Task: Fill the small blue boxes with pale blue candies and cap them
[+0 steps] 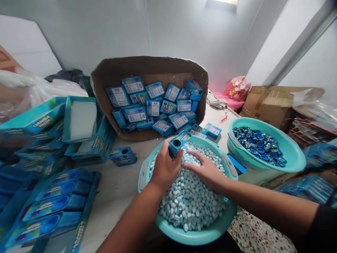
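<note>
My left hand (166, 166) grips a small blue candy box (186, 136), its dark round hole tilted toward me. The box is over a turquoise basin (195, 238) full of pale blue-white candies (188, 205). My right hand (207, 171) lies on the candies just right of the box, its thumb and fingers apart. Whether any candies sit under its palm is hidden. Behind the basin, a cardboard box (158, 66) on its side holds many more blue candy boxes. One blue box (122, 156) with a round hole rests on the table left of the basin.
To the right, a second turquoise basin (292, 160) holds blue and silver caps (259, 144). Stacked blue display trays (81, 119) stand at the left; a nearer tray (89, 207) carries several filled-looking boxes. A brown carton (273, 102) sits at the back right.
</note>
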